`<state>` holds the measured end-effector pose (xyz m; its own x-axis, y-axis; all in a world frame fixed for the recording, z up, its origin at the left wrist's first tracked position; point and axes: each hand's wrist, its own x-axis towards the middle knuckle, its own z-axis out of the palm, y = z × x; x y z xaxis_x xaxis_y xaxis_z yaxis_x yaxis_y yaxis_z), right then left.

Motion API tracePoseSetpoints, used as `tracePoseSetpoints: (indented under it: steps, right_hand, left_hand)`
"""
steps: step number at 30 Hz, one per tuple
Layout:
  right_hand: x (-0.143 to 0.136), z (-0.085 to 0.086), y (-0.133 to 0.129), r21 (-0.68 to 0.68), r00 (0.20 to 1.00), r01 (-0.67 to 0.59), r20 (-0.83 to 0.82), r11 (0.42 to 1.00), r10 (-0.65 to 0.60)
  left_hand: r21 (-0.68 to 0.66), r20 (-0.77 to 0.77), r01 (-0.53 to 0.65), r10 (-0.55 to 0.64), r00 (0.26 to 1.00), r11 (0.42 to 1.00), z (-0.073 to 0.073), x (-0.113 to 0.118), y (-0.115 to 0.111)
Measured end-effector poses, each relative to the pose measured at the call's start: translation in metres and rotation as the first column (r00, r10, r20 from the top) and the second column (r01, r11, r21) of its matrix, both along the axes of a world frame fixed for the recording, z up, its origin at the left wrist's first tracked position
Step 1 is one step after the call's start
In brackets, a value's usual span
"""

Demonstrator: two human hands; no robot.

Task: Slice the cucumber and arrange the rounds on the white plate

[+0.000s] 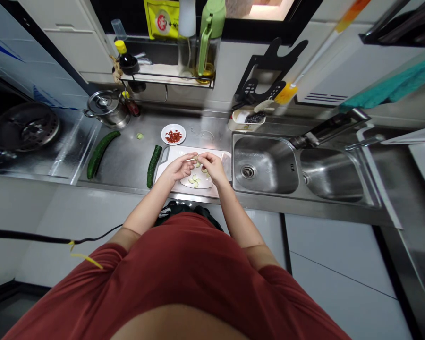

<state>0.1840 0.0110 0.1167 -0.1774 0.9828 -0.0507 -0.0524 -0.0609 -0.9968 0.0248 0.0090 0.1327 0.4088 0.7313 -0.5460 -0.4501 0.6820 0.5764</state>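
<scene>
My left hand (182,167) and my right hand (213,166) meet over a white plate (205,187) on a white cutting board (175,152). Between their fingertips is a small pale green piece, apparently a cucumber slice (196,158). The right fingers are pinched together on it, and the left thumb and fingers are curled at its other side. Thin curved cucumber slices (194,182) lie on the plate below, partly hidden by my hands. Left of the board lies a cut length of cucumber (154,166).
A whole cucumber (101,155) and a small round slice (140,136) lie on the steel counter. Behind the board sits a dish (164,133) of chopped red pieces. A lidded pot (109,111) stands at the back left, a double sink (265,163) to the right.
</scene>
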Motion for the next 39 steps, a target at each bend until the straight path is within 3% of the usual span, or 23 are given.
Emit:
tracePoseSetpoints:
  steps: [8,19,28,39]
  right_hand:
    - [0.0007,0.0004,0.0005,0.067,0.998,0.036,0.052,0.997,-0.04]
    - [-0.0013,0.0019,0.0023,0.026,0.998,0.031,0.055,0.999,-0.032]
    - [-0.0013,-0.0008,0.0036,-0.019,0.997,0.031,0.069,0.999,-0.03]
    - [0.0004,-0.0024,0.0075,-0.082,0.998,0.017,0.054,0.997,-0.012]
  left_hand:
    - [0.162,-0.135,-0.135,0.158,0.978,0.977,0.0,-0.0028,0.0012]
    - [0.49,-0.334,-0.166,0.36,0.871,0.856,0.004,-0.0036,0.0021]
    - [0.576,-0.376,-0.187,0.461,0.804,0.796,0.0031,0.0009,-0.0013]
    - [0.574,-0.407,-0.191,0.48,0.777,0.796,-0.0021,-0.0024,-0.0015]
